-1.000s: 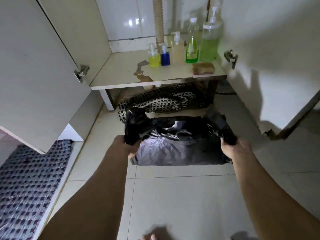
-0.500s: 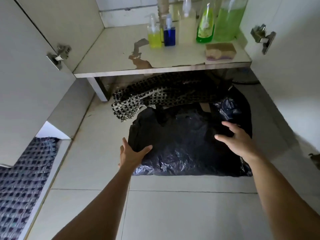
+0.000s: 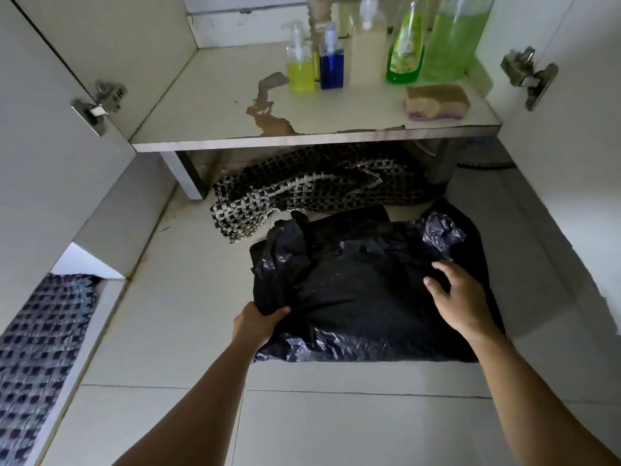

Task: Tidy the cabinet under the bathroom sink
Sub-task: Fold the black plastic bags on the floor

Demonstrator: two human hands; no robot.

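A crumpled black plastic bag [image 3: 353, 287] lies flat on the tiled floor in front of the open cabinet. My left hand [image 3: 257, 326] grips the bag's near left edge, fingers tucked under a fold. Over the bag's right side is my right hand [image 3: 457, 299], fingers spread and relaxed, touching or just above the plastic. On the cabinet shelf [image 3: 215, 105] stand a yellow pump bottle [image 3: 300, 67], a blue bottle [image 3: 331, 67], a cream bottle [image 3: 368, 52] and two green bottles [image 3: 405, 52], with a sponge [image 3: 437, 100] near the front edge.
A black-and-white woven mat [image 3: 302, 193] is bunched under the shelf, just behind the bag. Both cabinet doors stand open, left [image 3: 43, 146] and right [image 3: 571, 146]. Another checked mat [image 3: 37, 348] lies at the far left. Bare tiles [image 3: 336, 425] stretch toward me.
The bag was held up by both hands, then laid flat on the floor. Now my left hand has curled round its left edge and the view has moved closer.
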